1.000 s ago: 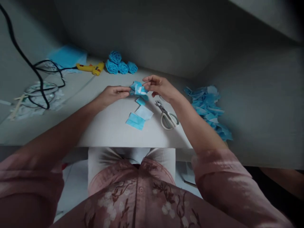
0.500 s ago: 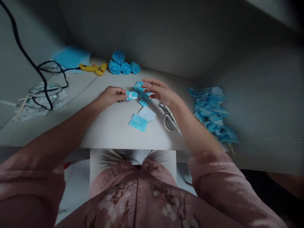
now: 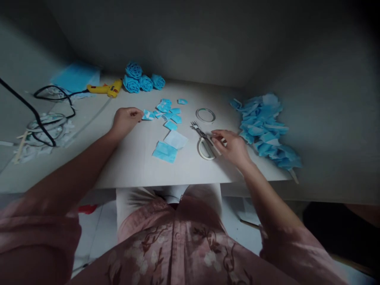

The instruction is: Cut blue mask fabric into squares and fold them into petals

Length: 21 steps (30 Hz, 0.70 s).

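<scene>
A small light-blue fabric piece with white strips on it [image 3: 148,115] is pinched at its left edge by my left hand [image 3: 127,120], whose fingers are closed. At the right, my right hand [image 3: 233,147] is over the pale handle of the scissors [image 3: 205,147], thumb and fingers apart. The scissors lie on the table, blades pointing away and left. Several small cut blue pieces [image 3: 170,125] are scattered beside my left hand. Closer to me lie a blue square [image 3: 165,151] and a white square [image 3: 176,139]. A tape roll [image 3: 205,115] rests beyond the scissors.
Several blue rolled flowers [image 3: 138,81] stand at the back, beside a yellow glue gun [image 3: 108,88] with a black cord [image 3: 35,113]. A heap of blue cut fabric [image 3: 265,130] fills the right side. Blue sheets [image 3: 76,76] and white scraps [image 3: 63,132] lie left.
My right hand has moved from above the small blue pieces toward me and right, to the scissors handle. The tape roll now shows. My left hand still pinches its blue piece.
</scene>
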Each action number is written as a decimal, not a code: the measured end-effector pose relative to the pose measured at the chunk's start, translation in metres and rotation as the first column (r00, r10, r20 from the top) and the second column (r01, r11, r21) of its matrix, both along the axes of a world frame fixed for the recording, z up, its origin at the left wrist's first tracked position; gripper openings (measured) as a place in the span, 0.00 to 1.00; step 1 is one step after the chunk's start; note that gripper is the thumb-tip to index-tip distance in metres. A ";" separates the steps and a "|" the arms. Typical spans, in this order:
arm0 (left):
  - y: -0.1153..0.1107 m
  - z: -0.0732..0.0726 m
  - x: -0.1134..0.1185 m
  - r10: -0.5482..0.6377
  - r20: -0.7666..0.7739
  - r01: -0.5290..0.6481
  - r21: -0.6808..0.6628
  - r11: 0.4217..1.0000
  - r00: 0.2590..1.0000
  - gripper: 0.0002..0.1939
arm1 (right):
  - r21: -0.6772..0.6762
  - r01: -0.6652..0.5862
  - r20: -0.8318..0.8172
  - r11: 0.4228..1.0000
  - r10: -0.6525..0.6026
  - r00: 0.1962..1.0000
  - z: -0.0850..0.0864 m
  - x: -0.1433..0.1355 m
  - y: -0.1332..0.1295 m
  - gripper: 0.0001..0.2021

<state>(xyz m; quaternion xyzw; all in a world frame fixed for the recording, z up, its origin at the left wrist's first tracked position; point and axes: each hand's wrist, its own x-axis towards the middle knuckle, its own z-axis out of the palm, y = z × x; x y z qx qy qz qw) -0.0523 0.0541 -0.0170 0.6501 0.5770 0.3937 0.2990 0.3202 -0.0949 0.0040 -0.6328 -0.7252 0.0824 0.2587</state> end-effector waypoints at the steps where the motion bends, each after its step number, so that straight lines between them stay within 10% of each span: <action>1: 0.002 0.001 0.001 0.027 -0.020 -0.027 -0.004 1.000 0.999 0.08 | -0.001 -0.025 0.060 1.000 0.025 0.998 -0.001 -0.001 -0.007 0.18; 10: 0.038 0.020 0.006 0.106 -0.007 -0.104 -0.294 0.950 0.994 0.08 | -0.014 -0.001 0.122 1.000 0.003 0.993 -0.012 -0.015 -0.021 0.24; 21: 0.037 0.016 0.000 0.141 0.162 -0.098 -0.244 0.965 0.977 0.05 | 0.226 0.018 0.194 0.974 -0.064 0.979 -0.020 -0.007 -0.011 0.18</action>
